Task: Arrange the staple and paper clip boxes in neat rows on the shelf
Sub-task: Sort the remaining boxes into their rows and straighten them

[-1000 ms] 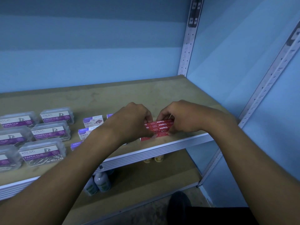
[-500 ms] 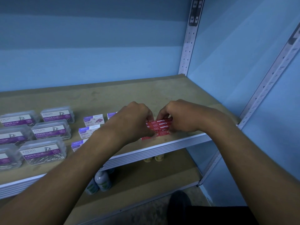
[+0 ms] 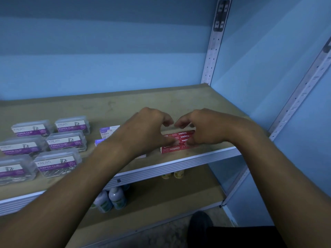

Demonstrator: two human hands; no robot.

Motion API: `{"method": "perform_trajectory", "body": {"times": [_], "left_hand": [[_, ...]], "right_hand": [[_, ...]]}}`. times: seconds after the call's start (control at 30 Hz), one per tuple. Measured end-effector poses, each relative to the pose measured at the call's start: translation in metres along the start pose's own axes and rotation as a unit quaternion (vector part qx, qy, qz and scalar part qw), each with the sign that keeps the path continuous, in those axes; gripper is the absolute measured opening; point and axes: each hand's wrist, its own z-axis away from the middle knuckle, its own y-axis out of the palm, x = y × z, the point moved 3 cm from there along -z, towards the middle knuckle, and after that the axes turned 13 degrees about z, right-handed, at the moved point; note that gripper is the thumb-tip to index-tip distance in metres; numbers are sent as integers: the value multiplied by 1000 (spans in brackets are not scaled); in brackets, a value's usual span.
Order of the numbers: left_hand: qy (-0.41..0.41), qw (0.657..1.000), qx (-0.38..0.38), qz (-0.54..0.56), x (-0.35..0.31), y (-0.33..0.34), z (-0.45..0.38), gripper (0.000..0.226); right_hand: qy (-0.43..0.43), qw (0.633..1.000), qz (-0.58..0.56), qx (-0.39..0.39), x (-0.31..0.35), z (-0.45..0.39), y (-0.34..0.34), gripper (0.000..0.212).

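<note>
Head view, risks read from left to right:

1. Clear paper clip boxes point(image 3: 66, 140) stand in two columns on the left of the shelf point(image 3: 197, 160). Judged risk: the left forearm passes close beside the front box, so a sideways sweep could knock it out of line.

2. Purple-and-white staple boxes point(image 3: 107, 131) lie partly hidden behind the left wrist; their alignment cannot be told. A wrist dragged back could shift them.

3. Left hand point(image 3: 146, 129) is curled, its thumb and fingers point(image 3: 174, 141) pinching the left end of the red staple boxes point(image 3: 179, 140).

4. Red staple boxes lie in a tight block near the front edge of the shelf, the front one printed the opposite way to those behind. Uneven squeezing could likely buckle the block or push a box over the edge.

5. Right hand point(image 3: 206, 129) is curled likewise, gripping the block's right end. Releasing one side first could skew the row.
</note>
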Motion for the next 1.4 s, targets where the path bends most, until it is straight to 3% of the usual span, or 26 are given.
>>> {"method": "perform_trajectory", "body": {"times": [0.13, 0.33, 0.6, 1.13, 1.4], "left_hand": [[6, 999, -42, -4, 11, -29, 14, 42], [-37, 998, -20, -49, 53, -55, 45, 26], [-62, 997, -23, -48, 91, -64, 68, 26], [-77, 995, 8, -62, 97, -50, 61, 26], [-91, 994, -28, -45, 92, -61, 69, 25]], "right_hand": [[-15, 997, -39, -60, 11, 2, -12, 51], [-76, 982, -77, -156, 49, -13, -19, 31], [-111, 982, -60, -137, 89, -44, -9, 27], [-97, 988, -52, -108, 100, -69, 8, 24], [-88, 988, -36, -119, 99, -65, 6, 24]]}}
